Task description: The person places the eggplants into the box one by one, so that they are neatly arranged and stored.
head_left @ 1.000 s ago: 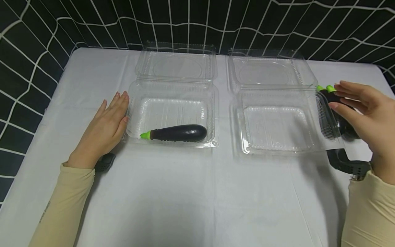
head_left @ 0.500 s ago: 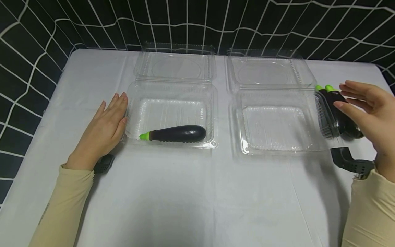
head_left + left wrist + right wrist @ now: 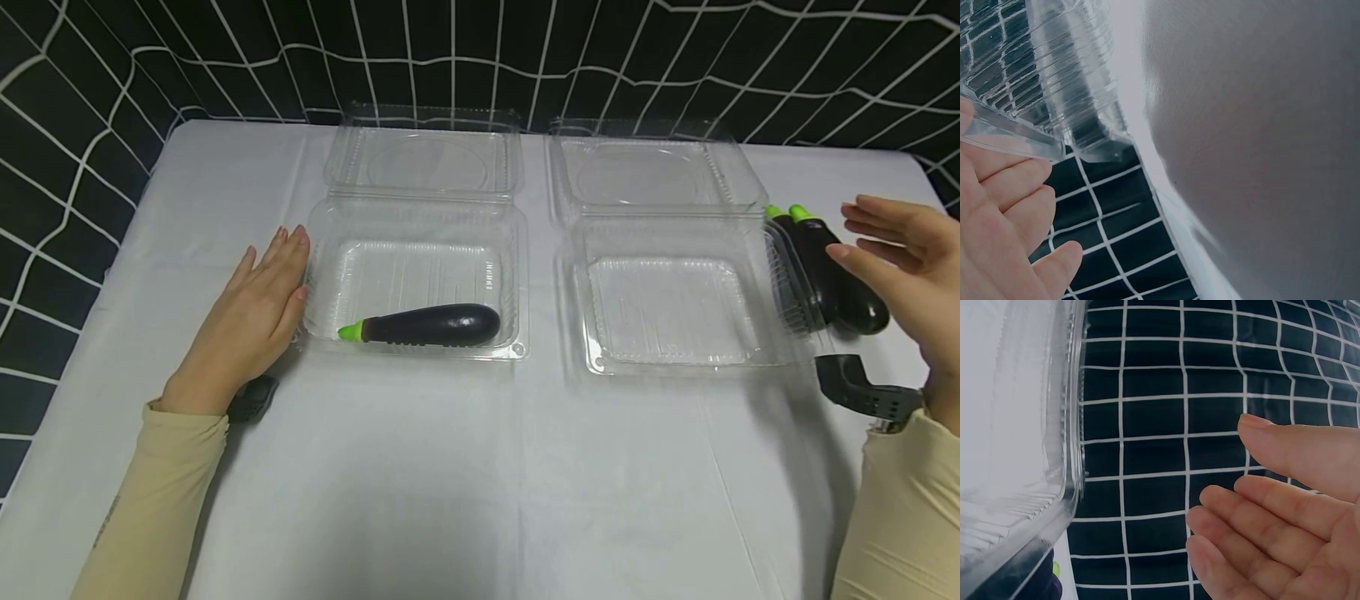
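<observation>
My left hand [image 3: 251, 317] lies with straight fingers against the left side of a clear plastic clamshell box [image 3: 420, 221], whose lid is flipped back. Inside that box, along the front, lies one dark eggplant [image 3: 438, 325] with a green stem end. A second clear clamshell box [image 3: 675, 229] stands beside it with its lid back and nothing inside. Two more eggplants [image 3: 843, 279] lie side by side against this box's right wall. Just to their right my right hand [image 3: 903, 267] hovers, fingers relaxed and holding nothing; the right wrist view shows the bare palm [image 3: 1291, 544].
A white cloth [image 3: 450, 483] covers the table. Black fabric with a white grid [image 3: 465, 50] hangs behind and at the left. Dark wrist mounts [image 3: 866, 392] sit under both wrists.
My right hand has moved right, away from the two eggplants, so more of them shows. The left hand and both boxes stay in place.
</observation>
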